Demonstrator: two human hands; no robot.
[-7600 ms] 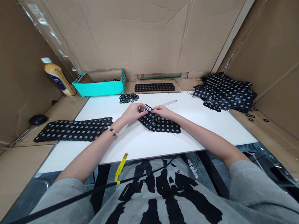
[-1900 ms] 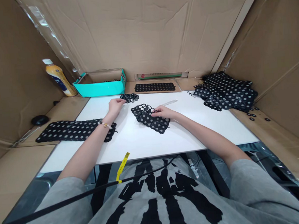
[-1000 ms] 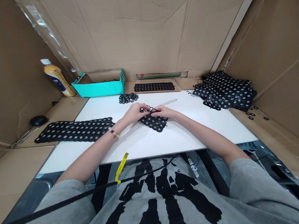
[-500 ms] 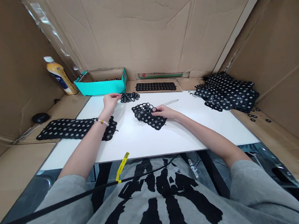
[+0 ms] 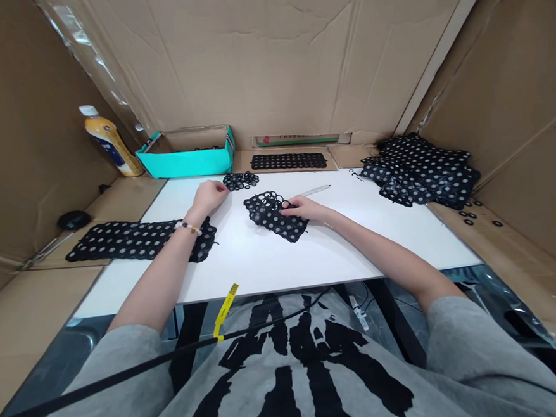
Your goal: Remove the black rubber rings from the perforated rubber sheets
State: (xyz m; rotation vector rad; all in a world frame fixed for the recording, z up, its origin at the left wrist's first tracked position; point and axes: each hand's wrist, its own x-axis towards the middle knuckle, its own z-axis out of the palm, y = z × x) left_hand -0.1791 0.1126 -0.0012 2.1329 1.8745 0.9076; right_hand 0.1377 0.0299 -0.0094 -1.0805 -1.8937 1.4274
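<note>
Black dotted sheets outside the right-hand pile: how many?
3: held sheet in the right hand; left sheet, partly covered by the left forearm; back sheet on cardboard. More layers may be hidden beneath.

Dotted black sheet (image 5: 283,224) | slanted, far edge holed | rings (image 5: 239,182) | heaped beyond

Middle sheet (image 5: 281,223): thin, rubbery-looking, mostly matt
Loose rings (image 5: 239,182): similar rubbery look, dull
Stacked sheets (image 5: 423,176): pliable, with glossy patches
Surface (image 5: 248,268): smooth, faint sheen
Walls (image 5: 248,58): matt, creased cardboard
Tape (image 5: 78,33): clear plastic, shiny
Bottle (image 5: 110,144): smooth, glossy plastic
Open box (image 5: 187,164): smooth-faced card, slight gloss
Shirt (image 5: 388,359): soft, matt cloth
Bracelet (image 5: 190,228): smooth, polished-looking beads
</note>
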